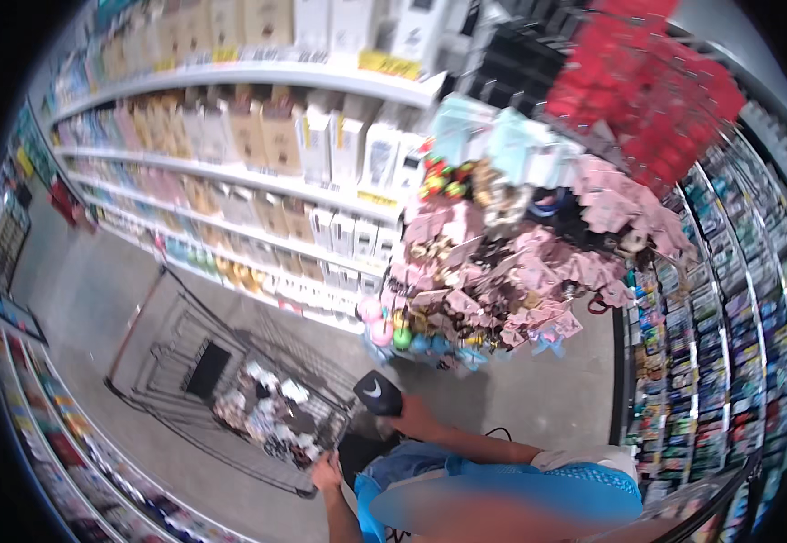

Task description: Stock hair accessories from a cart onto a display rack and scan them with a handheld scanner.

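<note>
My left hand (326,470) closes around the near end of a wire shopping cart (231,444). Inside the cart lies a loose heap of small carded goods (271,414), pale, brown and dark; single items are too small to tell. My right hand (415,418) grips a dark handheld object (378,394) with a rounded front and a white crescent mark. I cannot tell exactly what it is. Just beyond it hangs a dense display of hair accessories (488,278) on pink cards, with colourful balls (383,329) at its lower edge.
White shelves (244,166) of boxed and bottled goods run along the far left. Red packets (644,102) hang above the display. Packed shelves (712,326) stand at right, and another low shelf (88,455) borders the aisle at lower left. Grey floor (529,387) shows between them.
</note>
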The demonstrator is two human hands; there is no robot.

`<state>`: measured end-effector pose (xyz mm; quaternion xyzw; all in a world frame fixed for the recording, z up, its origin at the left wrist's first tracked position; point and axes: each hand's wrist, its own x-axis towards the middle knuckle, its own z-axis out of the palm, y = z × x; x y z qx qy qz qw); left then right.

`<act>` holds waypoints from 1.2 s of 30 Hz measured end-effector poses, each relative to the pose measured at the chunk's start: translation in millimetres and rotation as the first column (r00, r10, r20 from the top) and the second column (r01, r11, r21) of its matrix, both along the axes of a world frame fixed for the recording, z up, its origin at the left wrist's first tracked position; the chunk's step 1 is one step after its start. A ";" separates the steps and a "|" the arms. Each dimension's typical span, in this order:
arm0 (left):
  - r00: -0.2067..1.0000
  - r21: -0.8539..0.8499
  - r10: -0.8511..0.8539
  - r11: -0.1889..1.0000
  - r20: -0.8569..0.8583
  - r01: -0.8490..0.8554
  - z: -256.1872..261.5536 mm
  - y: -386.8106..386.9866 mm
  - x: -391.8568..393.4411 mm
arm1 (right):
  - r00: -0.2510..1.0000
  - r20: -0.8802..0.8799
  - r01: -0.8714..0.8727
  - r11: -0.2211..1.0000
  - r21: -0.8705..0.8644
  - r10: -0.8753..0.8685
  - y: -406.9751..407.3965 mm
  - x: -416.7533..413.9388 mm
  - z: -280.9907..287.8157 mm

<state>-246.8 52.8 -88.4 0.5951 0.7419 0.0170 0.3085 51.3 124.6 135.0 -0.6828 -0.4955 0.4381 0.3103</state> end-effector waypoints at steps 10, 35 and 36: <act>0.976 -0.089 0.060 0.995 0.209 -0.042 -20.9 32.5 -1.6 | 0.976 0.172 -0.129 0.991 -0.037 0.134 -2.3 8.8 60.6; 0.887 -0.210 -0.447 0.884 -0.120 0.417 -12.6 -11.5 -88.9 | 0.956 0.285 -0.079 0.996 0.031 0.067 -60.6 -66.7 46.4; 0.847 -0.223 -0.511 0.851 -0.148 0.475 -16.7 -11.1 -86.4 | 0.971 0.240 0.010 1.000 0.015 -0.014 -59.9 -64.0 50.1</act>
